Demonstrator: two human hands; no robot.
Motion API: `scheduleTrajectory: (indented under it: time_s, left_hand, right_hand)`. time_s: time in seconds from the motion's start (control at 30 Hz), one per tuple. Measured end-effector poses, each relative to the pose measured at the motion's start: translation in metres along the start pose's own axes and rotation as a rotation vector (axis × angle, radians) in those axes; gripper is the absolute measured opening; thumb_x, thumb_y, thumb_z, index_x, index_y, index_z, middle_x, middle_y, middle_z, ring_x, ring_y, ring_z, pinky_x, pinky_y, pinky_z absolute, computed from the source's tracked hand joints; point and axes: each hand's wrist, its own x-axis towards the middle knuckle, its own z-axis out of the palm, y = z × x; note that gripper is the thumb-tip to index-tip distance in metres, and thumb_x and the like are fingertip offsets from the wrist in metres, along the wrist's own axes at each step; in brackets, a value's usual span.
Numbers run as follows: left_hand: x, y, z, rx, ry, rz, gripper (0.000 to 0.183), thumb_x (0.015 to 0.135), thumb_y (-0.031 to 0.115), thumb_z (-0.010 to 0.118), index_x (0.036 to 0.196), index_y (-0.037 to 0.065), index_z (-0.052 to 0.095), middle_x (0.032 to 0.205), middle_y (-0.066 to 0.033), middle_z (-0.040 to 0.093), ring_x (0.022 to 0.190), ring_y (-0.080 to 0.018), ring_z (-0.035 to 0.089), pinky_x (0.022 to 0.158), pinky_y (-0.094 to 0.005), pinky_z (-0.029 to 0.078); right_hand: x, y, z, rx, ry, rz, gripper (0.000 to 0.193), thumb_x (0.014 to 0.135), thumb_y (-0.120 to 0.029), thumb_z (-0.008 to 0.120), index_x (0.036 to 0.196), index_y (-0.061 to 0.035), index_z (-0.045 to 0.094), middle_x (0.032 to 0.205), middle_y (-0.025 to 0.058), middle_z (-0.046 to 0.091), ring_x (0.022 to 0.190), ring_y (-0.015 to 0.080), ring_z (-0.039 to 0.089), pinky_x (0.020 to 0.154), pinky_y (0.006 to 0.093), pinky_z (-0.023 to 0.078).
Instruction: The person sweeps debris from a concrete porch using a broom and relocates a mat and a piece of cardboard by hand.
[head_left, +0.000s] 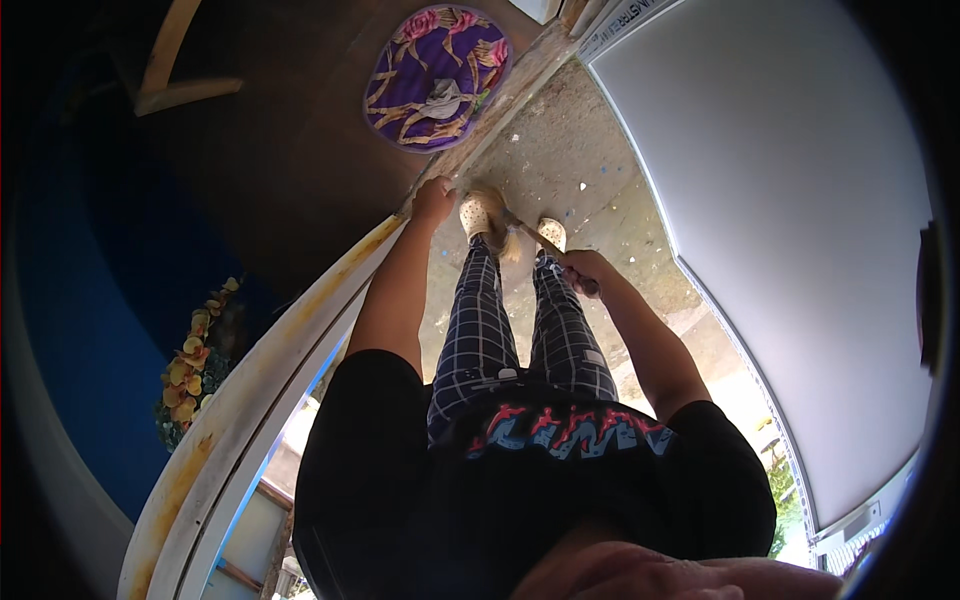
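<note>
In my right hand point(583, 272) is the handle of a stick-like tool point(545, 240), fingers wrapped round it. It slants down and left toward my feet, and its tan, brush-like head point(492, 208) is blurred, so its exact kind is unclear. That end overlaps my left clog point(474, 215) in the view; my right clog point(551, 233) stands beside it. My left arm reaches along the pale door frame point(300, 310). At the frame's lower end my left hand point(433, 200) is closed in a fist; whatever it grips, if anything, is hidden.
A raised sill point(520, 95) separates the rough concrete ground point(590, 150) from a dark indoor floor. Just inside lies an oval purple flowered mat point(420, 75) with a crumpled pale cloth point(443, 98) on it. A large white door panel point(770, 200) stands right; yellow artificial flowers point(190, 370) are left.
</note>
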Motion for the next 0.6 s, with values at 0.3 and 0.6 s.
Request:
scheduleTrajectory:
  time_s: [0.3,0.6]
  left_hand:
    - [0.157,-0.003,0.020,0.194,0.109,-0.150,0.070,0.069,0.029,0.063,0.127,0.015,0.026,0.126,-0.0140,0.032,0.113,-0.0323,0.035,0.088,-0.0433,0.036]
    - [0.241,0.000,0.044,0.256,0.154,-0.472,0.081,0.066,0.031,0.067,0.130,0.016,0.019,0.125,-0.0115,0.034,0.113,-0.0336,0.033,0.086,-0.0483,0.035]
  right_hand:
    - [-0.031,-0.043,-0.002,0.295,0.159,-0.322,0.035,0.083,-0.016,0.045,0.118,-0.0153,0.041,0.050,-0.0032,0.034,0.036,0.0063,0.033,0.031,0.0214,0.030]
    - [0.009,-0.081,0.003,0.639,0.233,-0.431,0.021,0.085,-0.016,0.043,0.104,-0.0110,0.044,0.051,-0.0051,0.030,0.037,0.0038,0.030,0.031,0.0188,0.027]
